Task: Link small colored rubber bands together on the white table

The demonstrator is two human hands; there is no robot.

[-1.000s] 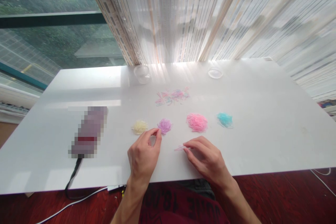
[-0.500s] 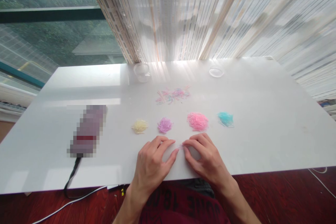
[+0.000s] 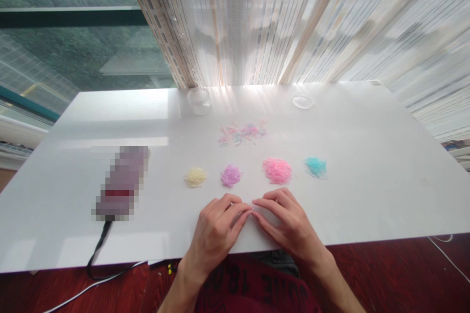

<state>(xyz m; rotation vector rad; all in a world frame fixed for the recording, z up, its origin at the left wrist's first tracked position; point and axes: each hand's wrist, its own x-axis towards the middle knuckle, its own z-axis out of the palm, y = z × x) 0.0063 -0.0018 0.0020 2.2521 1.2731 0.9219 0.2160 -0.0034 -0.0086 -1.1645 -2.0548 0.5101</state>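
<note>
My left hand [image 3: 216,230] and my right hand [image 3: 286,227] rest on the white table [image 3: 367,156] near its front edge. Their curled fingertips meet in a pinch, and whatever lies between them is hidden. Just beyond the hands, small elastic bands lie in a row of four sorted piles: yellow [image 3: 195,176], purple [image 3: 231,175], pink [image 3: 276,170] and teal [image 3: 315,167]. Farther back lies a loose scatter of mixed-colour bands [image 3: 242,133]. The purple and pink piles are nearest to my fingers.
A clear plastic cup [image 3: 199,100] and a clear round lid [image 3: 303,101] stand at the back by the striped curtain. A pixelated purple device [image 3: 121,183] lies at the left, its black cable [image 3: 97,254] running off the front edge.
My left hand drew back from the purple pile and moved right to meet my right hand. The thin pink strand seen by my right fingers is now covered by the fingertips.
</note>
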